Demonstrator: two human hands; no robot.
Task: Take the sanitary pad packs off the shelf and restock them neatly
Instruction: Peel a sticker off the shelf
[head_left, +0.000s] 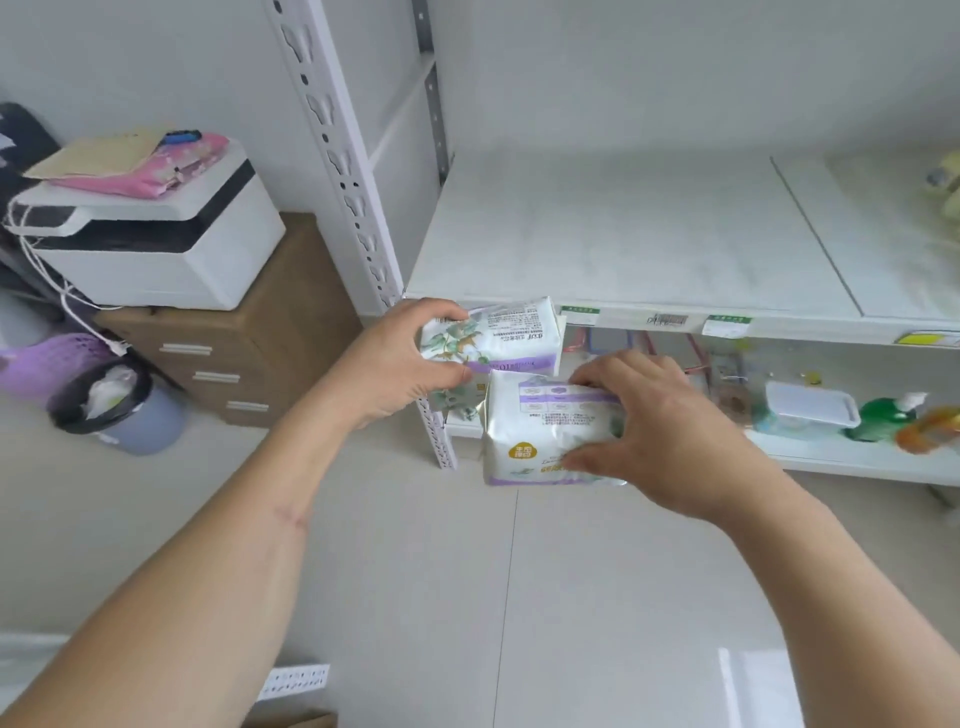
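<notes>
Two sanitary pad packs are held just in front of the white shelf (623, 239), one per hand. The left hand (395, 358) has its grip curled round the upper pack (498, 332); the right hand (660, 426) clasps the lower pack (535, 431) between fingers and thumb. Pale tiled floor (467, 597) lies below, a printer (150, 239) on a brown cabinet (260, 353) to the left.

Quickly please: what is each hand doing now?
Left hand: grips the upper white leaf-printed pad pack.
Right hand: grips the lower white purple-edged pad pack.
</notes>
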